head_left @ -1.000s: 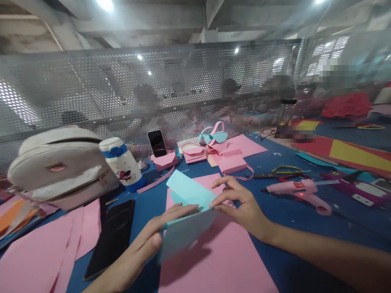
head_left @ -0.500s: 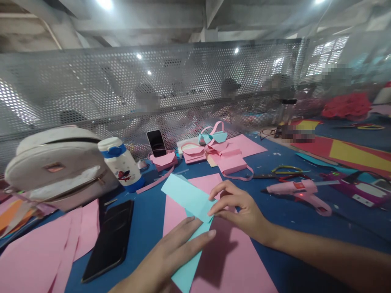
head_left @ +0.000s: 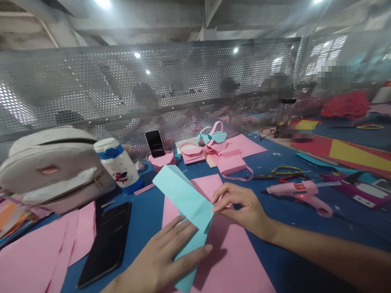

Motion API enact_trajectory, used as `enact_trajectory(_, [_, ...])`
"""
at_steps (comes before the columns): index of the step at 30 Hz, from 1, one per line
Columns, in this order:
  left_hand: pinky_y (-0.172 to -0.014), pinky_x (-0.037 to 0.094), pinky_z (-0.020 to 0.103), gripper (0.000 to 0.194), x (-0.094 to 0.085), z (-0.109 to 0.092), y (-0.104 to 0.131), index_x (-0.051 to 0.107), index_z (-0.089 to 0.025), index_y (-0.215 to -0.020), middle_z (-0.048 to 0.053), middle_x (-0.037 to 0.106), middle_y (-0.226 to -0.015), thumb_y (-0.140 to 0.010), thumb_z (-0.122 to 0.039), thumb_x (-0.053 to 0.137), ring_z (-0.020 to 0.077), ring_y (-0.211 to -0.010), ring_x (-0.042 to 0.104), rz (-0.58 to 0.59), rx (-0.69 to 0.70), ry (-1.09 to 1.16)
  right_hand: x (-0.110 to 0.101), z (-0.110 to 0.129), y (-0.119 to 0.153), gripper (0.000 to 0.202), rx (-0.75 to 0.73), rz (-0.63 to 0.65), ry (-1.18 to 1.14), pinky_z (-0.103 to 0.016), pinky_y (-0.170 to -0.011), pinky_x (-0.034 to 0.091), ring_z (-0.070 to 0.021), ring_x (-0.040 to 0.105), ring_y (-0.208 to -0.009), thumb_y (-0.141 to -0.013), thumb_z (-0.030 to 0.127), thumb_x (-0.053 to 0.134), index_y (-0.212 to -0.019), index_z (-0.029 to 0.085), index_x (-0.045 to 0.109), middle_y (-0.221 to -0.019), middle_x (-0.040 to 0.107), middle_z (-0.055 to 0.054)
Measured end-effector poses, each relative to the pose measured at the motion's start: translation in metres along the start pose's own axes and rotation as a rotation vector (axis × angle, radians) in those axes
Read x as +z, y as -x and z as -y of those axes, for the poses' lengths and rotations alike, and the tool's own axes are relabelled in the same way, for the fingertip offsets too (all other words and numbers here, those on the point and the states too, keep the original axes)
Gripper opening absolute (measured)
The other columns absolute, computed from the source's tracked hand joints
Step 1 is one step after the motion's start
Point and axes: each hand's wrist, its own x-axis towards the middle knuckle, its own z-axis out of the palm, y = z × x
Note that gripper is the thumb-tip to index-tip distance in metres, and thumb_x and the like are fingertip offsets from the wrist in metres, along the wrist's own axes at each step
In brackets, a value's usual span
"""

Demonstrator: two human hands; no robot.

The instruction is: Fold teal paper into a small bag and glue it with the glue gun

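A light-blue folded sheet of paper lies at an angle over a large pink sheet in front of me. Its upper flap is raised and tilted toward the upper left. At the flap's right corner, the thumb and fingertips of my right hand pinch the edge. My left hand rests flat on the lower part of the blue paper, fingers spread, partly under the raised flap. Some of the lower strip is hidden beneath that hand.
A black phone, pink sheets, a white bottle and a backpack stand or lie left. Small pink paper bags sit behind. On the right are scissors and a pink glue gun.
The blue flap has swung up and tilts more steeply, its far end moving left. My left hand has shifted slightly down and left; my right hand keeps its pinch.
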Motion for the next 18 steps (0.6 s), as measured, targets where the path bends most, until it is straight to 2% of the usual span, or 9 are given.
enact_trajectory(5, [-0.112, 0.041, 0.041, 0.044, 0.003, 0.001, 0.0, 0.048, -0.029, -0.145, 0.008, 0.065, -0.133, -0.106, -0.016, 0.032, 0.022, -0.132, 0.053, -0.09, 0.033, -0.088, 0.001, -0.001, -0.001, 0.013, 0.002, 0.014, 0.057, -0.029, -0.074, 0.052, -0.0158, 0.065, -0.077, -0.089, 0.026, 0.071, -0.079, 0.019, 0.077, -0.081, 0.07, -0.004])
enact_trajectory(8, [-0.111, 0.043, 0.04, 0.041, 0.004, 0.002, 0.0, 0.052, -0.026, -0.142, 0.01, 0.064, -0.133, -0.106, -0.017, 0.036, 0.0231, -0.134, 0.051, -0.11, 0.042, -0.092, 0.001, -0.001, -0.004, 0.016, -0.005, 0.018, 0.107, -0.031, -0.08, 0.05, -0.0173, 0.065, -0.081, -0.09, 0.029, 0.07, -0.078, 0.02, 0.076, -0.085, 0.07, -0.005])
enact_trajectory(11, [-0.111, 0.042, 0.039, 0.042, 0.004, 0.002, 0.003, 0.047, -0.023, -0.146, 0.012, 0.058, -0.141, -0.107, -0.02, 0.031, 0.0228, -0.138, 0.046, -0.076, -0.001, -0.051, 0.001, 0.009, -0.003, 0.007, 0.046, 0.047, 0.134, -0.029, -0.076, 0.05, -0.0189, 0.064, -0.09, -0.091, 0.027, 0.069, -0.091, 0.021, 0.073, -0.096, 0.069, -0.006])
enact_trajectory(14, [-0.111, 0.042, 0.038, 0.043, 0.003, 0.001, 0.005, 0.044, -0.019, -0.147, 0.014, 0.054, -0.146, -0.107, -0.022, 0.029, 0.0233, -0.138, 0.046, -0.063, -0.042, -0.002, -0.007, 0.035, 0.009, 0.018, 0.17, 0.207, 0.158, -0.026, -0.073, 0.05, -0.0172, 0.063, -0.09, -0.093, 0.022, 0.064, -0.11, 0.025, 0.066, -0.103, 0.068, -0.005])
enact_trajectory(16, [-0.112, 0.041, 0.039, 0.043, 0.003, 0.002, 0.007, 0.044, -0.019, -0.147, 0.013, 0.054, -0.146, -0.107, -0.022, 0.029, 0.0236, -0.137, 0.048, -0.062, -0.068, 0.01, -0.023, 0.053, 0.028, 0.016, 0.23, 0.377, 0.232, -0.026, -0.078, 0.05, -0.0167, 0.065, -0.089, -0.094, 0.019, 0.061, -0.107, 0.027, 0.065, -0.1, 0.07, -0.002])
enact_trajectory(18, [-0.113, 0.04, 0.04, 0.043, 0.003, 0.003, 0.008, 0.044, -0.021, -0.147, 0.011, 0.055, -0.145, -0.108, -0.022, 0.028, 0.0233, -0.136, 0.05, -0.058, -0.078, 0.011, -0.049, 0.065, 0.054, 0.01, 0.222, 0.471, 0.344, -0.028, -0.077, 0.052, -0.019, 0.066, -0.087, -0.095, 0.024, 0.06, -0.099, 0.028, 0.068, -0.092, 0.072, -0.003])
